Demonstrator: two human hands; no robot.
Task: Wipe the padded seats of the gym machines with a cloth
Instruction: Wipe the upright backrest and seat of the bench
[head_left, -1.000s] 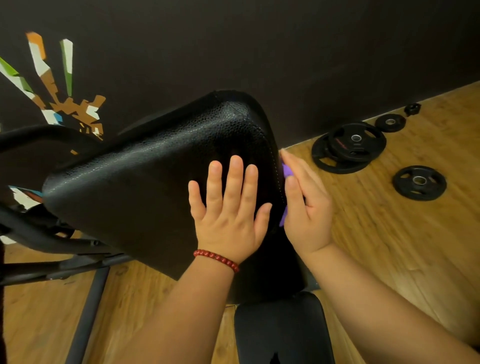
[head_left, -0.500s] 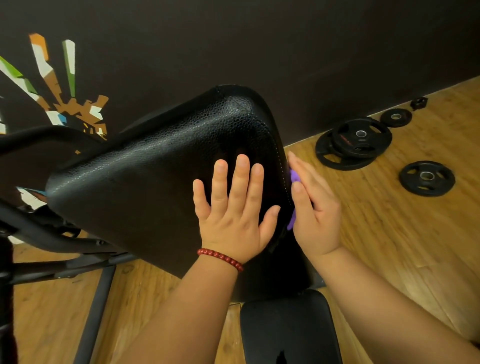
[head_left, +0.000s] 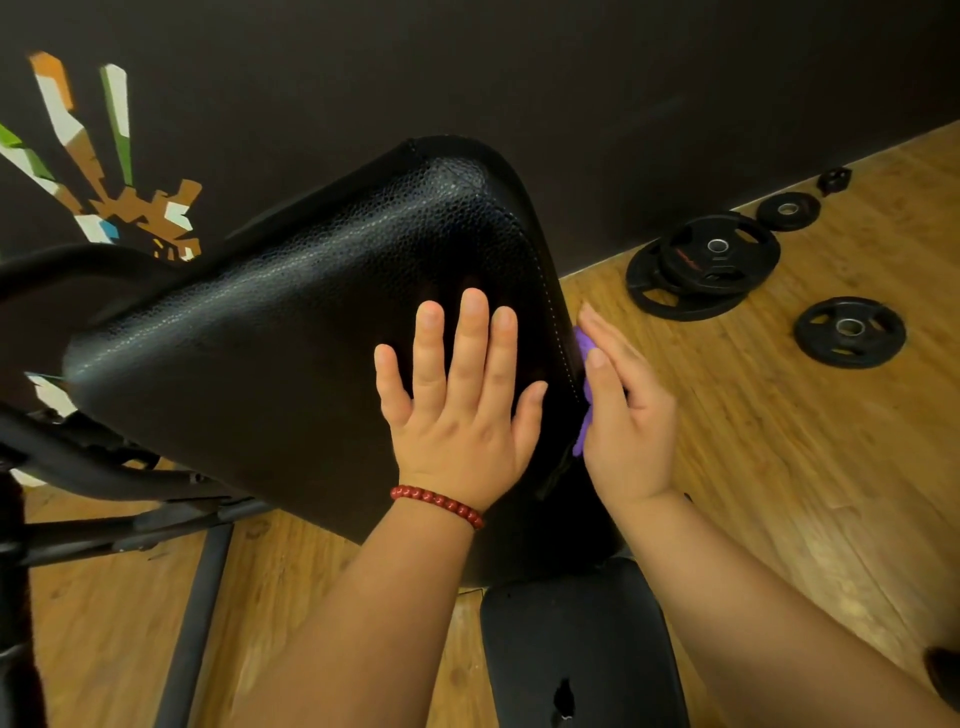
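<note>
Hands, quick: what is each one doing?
Left hand: open, flat on the black textured padded seat.
Right hand: open, pressing the small purple cloth against its side.

place: gym | evidence: weight plates (head_left: 702, 265) on wood floor (head_left: 779, 467); padded machine bench (head_left: 291, 332)

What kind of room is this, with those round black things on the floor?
Most likely a gym. Black weight plates lie on the wooden floor, a thick black padded rest sits on a metal machine frame, and the right hand presses a purple cloth against its side edge.
</note>
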